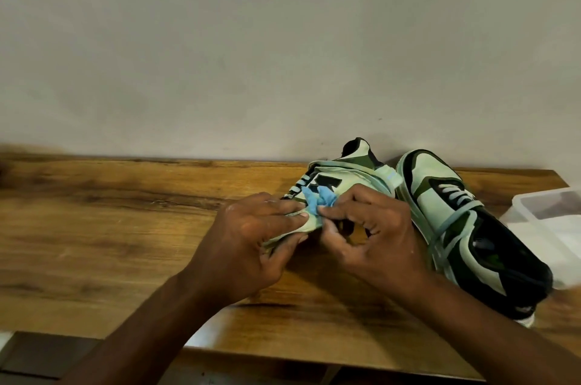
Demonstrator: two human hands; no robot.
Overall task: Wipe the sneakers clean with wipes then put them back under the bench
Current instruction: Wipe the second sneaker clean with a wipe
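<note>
At frame centre, left hand (251, 237) grips one sneaker (339, 183); right hand (371, 227) apparently pinches blue wipe (317, 200) against it.

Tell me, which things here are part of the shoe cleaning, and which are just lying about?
In use: the sneaker being wiped, blue wipe, left hand, right hand, second sneaker, wooden bench top.
Lying about: clear plastic container.
</note>
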